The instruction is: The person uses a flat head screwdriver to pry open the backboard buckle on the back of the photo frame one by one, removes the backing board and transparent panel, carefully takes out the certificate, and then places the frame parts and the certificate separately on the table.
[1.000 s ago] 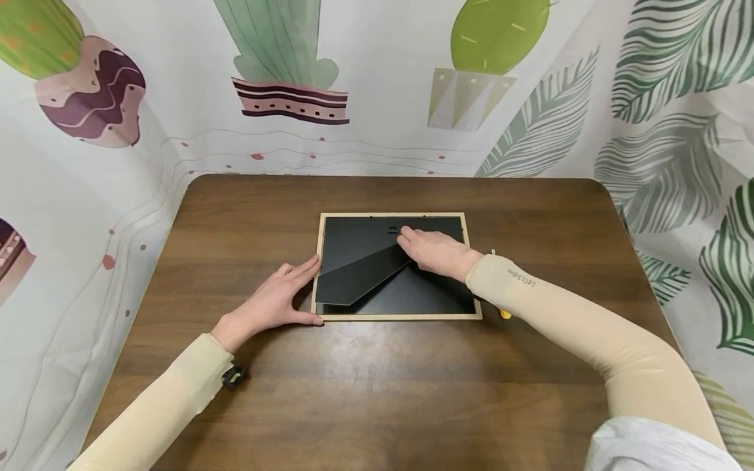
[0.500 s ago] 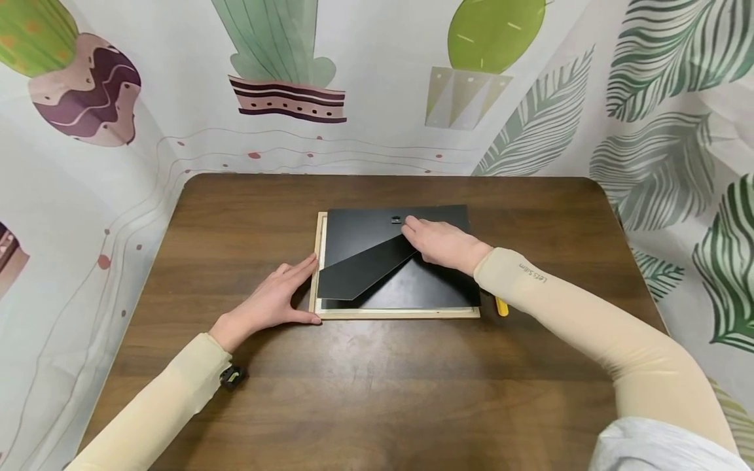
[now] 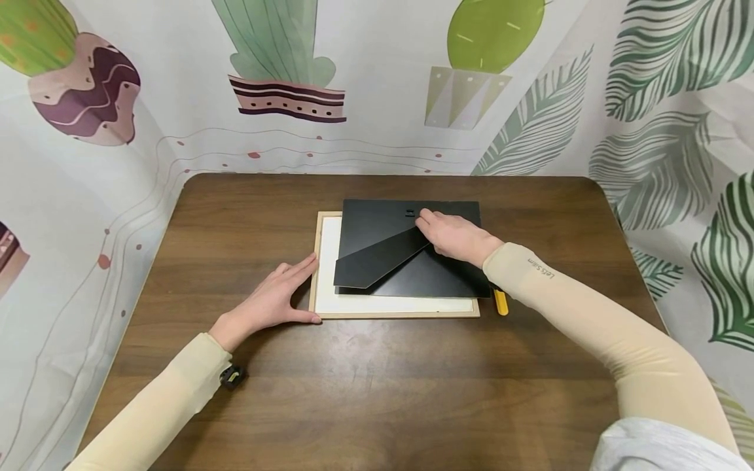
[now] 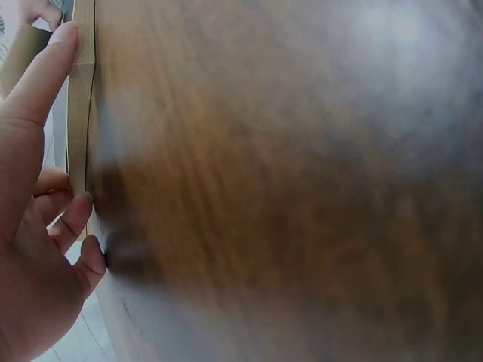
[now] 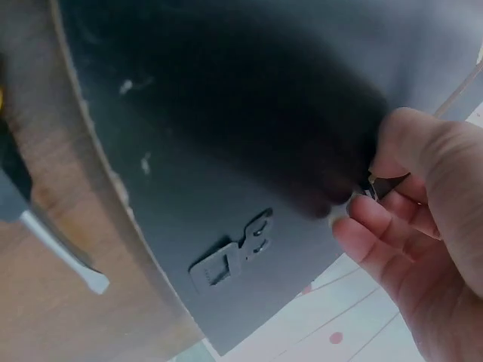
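Observation:
A light wooden picture frame (image 3: 400,315) lies face down on the table, a white sheet (image 3: 328,261) showing inside it. My left hand (image 3: 273,297) rests at the frame's left side, fingers and thumb spread straight against the edge; the left wrist view shows its fingertips on the wooden edge (image 4: 78,121). Above the frame, shifted up and right, is the black backing board (image 3: 377,219) with a fold-out stand (image 3: 377,261). My right hand (image 3: 450,235) pinches that stand near its hinge. A metal hanger (image 5: 226,260) sits close to the board's edge in the right wrist view.
A flat-blade screwdriver (image 5: 60,249) lies right of the frame, its yellow handle (image 3: 501,302) partly showing beside my right sleeve. The brown wooden table (image 3: 365,392) ends at a patterned cloth backdrop (image 3: 389,131) behind it.
The backing board has come out of the frame and moved up and right with my right hand, exposing the white sheet. My left hand has stayed at the frame's edge.

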Tool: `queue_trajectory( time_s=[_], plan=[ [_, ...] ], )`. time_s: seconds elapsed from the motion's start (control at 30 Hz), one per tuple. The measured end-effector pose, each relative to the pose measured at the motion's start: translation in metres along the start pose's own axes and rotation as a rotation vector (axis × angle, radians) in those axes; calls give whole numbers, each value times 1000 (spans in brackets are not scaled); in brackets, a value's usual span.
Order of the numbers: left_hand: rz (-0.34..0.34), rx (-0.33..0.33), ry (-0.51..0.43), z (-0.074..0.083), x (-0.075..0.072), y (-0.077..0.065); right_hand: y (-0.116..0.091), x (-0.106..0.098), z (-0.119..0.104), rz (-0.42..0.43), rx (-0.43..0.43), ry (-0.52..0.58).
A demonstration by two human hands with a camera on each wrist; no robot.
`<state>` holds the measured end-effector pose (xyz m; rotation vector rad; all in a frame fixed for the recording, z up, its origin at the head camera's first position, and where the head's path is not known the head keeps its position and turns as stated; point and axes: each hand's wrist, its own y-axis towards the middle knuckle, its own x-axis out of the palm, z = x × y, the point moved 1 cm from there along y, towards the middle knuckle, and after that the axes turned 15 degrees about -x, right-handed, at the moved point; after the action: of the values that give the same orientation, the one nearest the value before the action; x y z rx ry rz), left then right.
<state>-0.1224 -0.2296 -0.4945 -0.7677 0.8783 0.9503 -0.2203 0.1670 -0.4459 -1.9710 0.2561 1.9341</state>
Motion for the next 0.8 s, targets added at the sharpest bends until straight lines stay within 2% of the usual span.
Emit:
queue_trajectory(
  time_s=[0.33, 0.53, 0.67, 0.8],
  plan=[
    [-38, -30, 1, 1, -1, 0, -4, 1, 0, 16, 13, 12],
    [-47, -44, -1, 3, -1, -1, -20, -4, 8, 122, 34, 80],
    [-46, -43, 1, 3, -2, -2, -36, -11, 25, 227, 139, 168],
    [-40, -41, 2, 2, -2, -2, -57, -12, 44, 289, 335, 304]
  ],
)
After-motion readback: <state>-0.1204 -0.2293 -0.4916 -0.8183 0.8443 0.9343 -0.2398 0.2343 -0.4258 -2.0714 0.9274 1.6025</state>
